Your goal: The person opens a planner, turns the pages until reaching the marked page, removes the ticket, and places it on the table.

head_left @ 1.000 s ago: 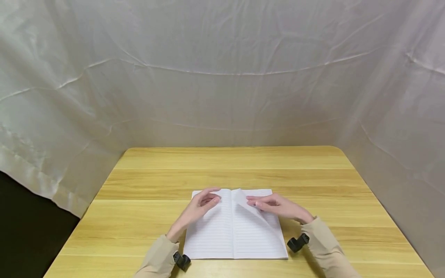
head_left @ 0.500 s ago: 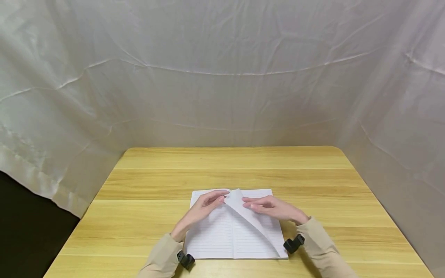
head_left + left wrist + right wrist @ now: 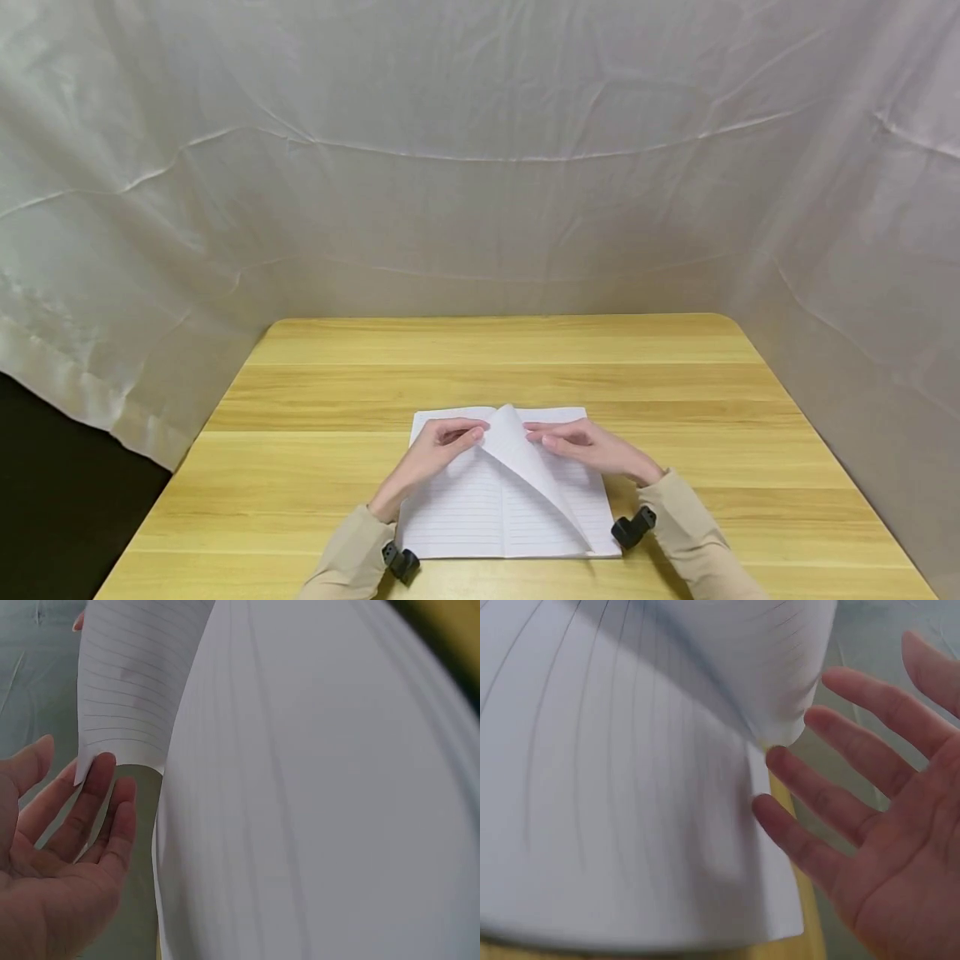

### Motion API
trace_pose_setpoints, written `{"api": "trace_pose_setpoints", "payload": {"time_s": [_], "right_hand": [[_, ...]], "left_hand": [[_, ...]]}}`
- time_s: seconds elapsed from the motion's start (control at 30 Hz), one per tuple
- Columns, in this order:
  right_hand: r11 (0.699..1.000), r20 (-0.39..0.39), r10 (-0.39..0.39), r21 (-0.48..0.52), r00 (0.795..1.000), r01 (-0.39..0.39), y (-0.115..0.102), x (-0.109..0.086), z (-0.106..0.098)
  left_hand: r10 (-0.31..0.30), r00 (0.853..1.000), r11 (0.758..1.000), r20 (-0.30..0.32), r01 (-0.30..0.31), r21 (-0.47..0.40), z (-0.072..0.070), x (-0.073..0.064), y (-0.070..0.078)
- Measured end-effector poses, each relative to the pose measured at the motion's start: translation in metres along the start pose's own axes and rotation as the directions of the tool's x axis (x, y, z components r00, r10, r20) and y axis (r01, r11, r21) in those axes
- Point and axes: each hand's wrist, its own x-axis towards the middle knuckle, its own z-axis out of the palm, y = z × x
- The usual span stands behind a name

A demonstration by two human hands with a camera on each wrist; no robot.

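Observation:
An open lined notebook [image 3: 450, 508] lies on the wooden table, with one page [image 3: 517, 454] lifted from its right side and curling over the middle. My left hand [image 3: 431, 450] is at the lifted page's far corner, fingers bent; in the left wrist view that corner [image 3: 84, 769] lies among the fingers, with the thumb standing apart from it. On the other side, my right hand [image 3: 592, 447] has its fingers fairly straight and spread. Its fingertips [image 3: 778, 759] reach the page's edge in the right wrist view, the thumb well away.
The light wooden table [image 3: 487, 358] extends behind and to both sides of the notebook. Pale hanging cloth [image 3: 480, 208] surrounds its back and sides. A black camera [image 3: 401, 562] sits on the left wrist and another camera [image 3: 633, 527] on the right.
My left hand has moved right to the page's corner, and the right hand has shifted slightly left. The lifted page has curled further left over the notebook's middle.

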Motion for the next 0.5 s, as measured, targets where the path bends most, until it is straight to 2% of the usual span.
{"api": "trace_pose_setpoints", "payload": {"time_s": [0.13,0.27,0.5], "right_hand": [[0.999,-0.102,0.014,-0.04,0.995,-0.018,0.009,-0.002,-0.002],[0.994,-0.204,0.017,-0.107,0.979,-0.039,0.017,-0.004,-0.006],[0.98,-0.306,0.01,-0.186,0.952,-0.07,0.028,-0.006,-0.011]], "left_hand": [[-0.022,0.999,0.999,-0.049,0.023,0.026,-0.002,0.0,-0.004],[-0.052,0.994,0.998,-0.098,0.055,0.025,-0.005,0.001,-0.006],[-0.105,0.982,0.991,-0.159,0.117,0.064,-0.01,0.002,-0.009]]}}
